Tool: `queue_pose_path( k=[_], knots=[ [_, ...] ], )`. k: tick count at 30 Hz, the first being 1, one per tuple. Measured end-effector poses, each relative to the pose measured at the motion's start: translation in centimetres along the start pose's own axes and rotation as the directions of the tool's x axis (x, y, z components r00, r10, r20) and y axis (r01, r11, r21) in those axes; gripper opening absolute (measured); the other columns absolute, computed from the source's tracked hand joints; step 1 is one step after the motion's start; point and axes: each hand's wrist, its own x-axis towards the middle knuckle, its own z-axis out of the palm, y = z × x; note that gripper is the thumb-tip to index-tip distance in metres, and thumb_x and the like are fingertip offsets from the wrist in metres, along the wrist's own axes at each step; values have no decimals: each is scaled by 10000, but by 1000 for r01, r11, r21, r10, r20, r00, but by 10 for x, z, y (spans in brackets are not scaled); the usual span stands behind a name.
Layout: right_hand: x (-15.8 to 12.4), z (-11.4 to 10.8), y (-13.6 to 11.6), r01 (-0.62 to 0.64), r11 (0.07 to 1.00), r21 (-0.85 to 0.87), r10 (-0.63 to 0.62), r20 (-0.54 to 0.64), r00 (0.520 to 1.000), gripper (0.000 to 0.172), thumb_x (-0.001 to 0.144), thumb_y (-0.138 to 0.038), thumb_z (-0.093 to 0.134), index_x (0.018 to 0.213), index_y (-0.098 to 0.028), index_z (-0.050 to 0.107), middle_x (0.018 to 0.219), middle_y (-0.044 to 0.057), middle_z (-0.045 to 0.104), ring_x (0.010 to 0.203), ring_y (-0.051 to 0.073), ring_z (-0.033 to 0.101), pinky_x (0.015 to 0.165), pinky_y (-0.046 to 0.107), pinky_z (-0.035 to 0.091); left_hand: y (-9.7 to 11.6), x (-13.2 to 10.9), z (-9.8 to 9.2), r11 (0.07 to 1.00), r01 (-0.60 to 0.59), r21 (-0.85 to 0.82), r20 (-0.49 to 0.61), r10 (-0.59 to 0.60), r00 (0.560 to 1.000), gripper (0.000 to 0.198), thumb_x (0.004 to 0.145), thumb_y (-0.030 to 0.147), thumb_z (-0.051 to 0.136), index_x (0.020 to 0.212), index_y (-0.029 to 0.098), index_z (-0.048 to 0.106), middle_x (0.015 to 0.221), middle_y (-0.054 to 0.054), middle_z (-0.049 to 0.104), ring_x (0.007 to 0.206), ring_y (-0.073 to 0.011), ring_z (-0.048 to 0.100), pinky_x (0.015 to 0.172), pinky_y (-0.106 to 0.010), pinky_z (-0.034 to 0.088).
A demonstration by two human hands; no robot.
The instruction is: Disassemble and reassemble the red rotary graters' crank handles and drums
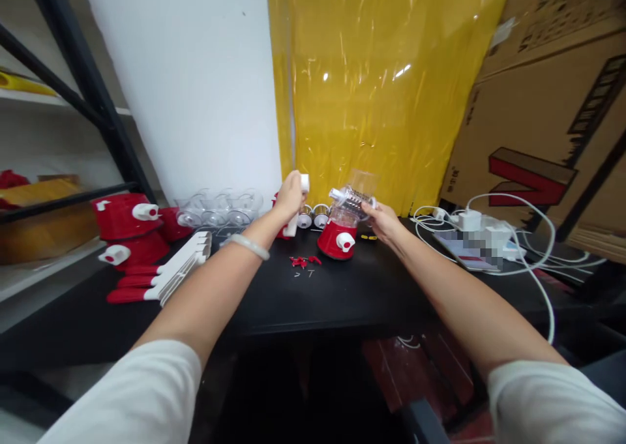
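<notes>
My left hand [290,197] is closed around a white part [305,183] that looks like a crank handle. Its lower white end [292,225] shows below my fingers, and the rest is hidden by the hand. My right hand [383,220] grips the rim of a metal grater drum [356,201] with a white spindle, tilted at a clear housing. Directly below is a red rotary grater base [337,238] with a white knob, upright on the black table. Whether the drum sits inside the housing I cannot tell. Small red pieces [304,261] lie in front of the base.
On the left stand stacked red bases [128,225], red-and-white handles [166,274] and several clear housings [222,208]. More drums [313,217] are behind the left hand. White cables [538,235] and a tablet [467,250] lie right, near a cardboard box [542,118].
</notes>
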Motion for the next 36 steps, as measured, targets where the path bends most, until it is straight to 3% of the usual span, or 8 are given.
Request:
queue_pose_path(
  k=[4,7,14,19,23,27,31,36],
  knots=[
    [-3,7,-3,-30,999,-43,32,45,998,566,382,-491,935,786,-171,702,742,34,727,674,170,642,621,290,475,2,-1,22,991,91,-102,59,-85,995,454,989,595,345,736,226,421,465,70,360,321,-77,301,379,-191,248],
    [-5,14,-3,7,994,-107,4,104,995,580,420,-495,923,857,-166,730,850,69,762,793,209,687,728,321,507,-1,-12,20,963,185,-194,100,-168,981,483,990,603,323,717,217,427,464,65,359,320,-73,295,355,-178,251],
    [-4,26,0,80,949,-306,-29,168,985,499,494,-478,896,845,-152,760,904,97,781,889,248,709,868,374,511,-20,-31,-22,831,485,-273,300,-406,864,550,1011,572,255,673,187,457,469,39,364,330,-68,301,321,-150,261],
    [-7,21,3,95,936,-338,-45,153,987,499,520,-507,891,865,-167,774,941,105,787,946,278,715,904,405,508,-35,-34,-61,699,614,-368,579,-344,739,578,1001,611,255,715,171,497,507,36,365,352,-52,292,330,-119,257],
    [-8,14,9,59,985,-162,-26,200,979,487,582,-584,860,853,-188,777,961,106,787,961,255,708,949,400,489,-41,-35,-79,669,654,-352,693,-284,663,598,947,703,334,800,169,558,517,48,346,358,-51,264,320,-122,249],
    [-4,-1,5,-40,999,-21,44,223,974,427,571,-536,897,796,-201,756,839,60,770,802,189,677,861,349,505,-39,-38,-80,679,644,-353,711,-254,656,567,912,717,434,825,171,560,526,53,353,365,-48,274,327,-121,266],
    [-2,-18,-5,-98,995,28,89,230,969,372,610,-440,902,844,-207,731,870,43,759,782,171,658,831,339,513,-34,-41,-79,680,630,-376,671,-269,691,507,876,657,582,746,180,468,556,51,372,393,-43,327,352,-116,302],
    [-6,-31,-7,-123,992,33,114,203,973,312,678,-385,861,873,-217,685,892,33,739,830,177,670,870,367,517,-35,-43,-78,727,563,-392,561,-296,773,316,821,256,728,745,180,431,565,68,383,399,-24,342,358,-91,294]
  ],
)
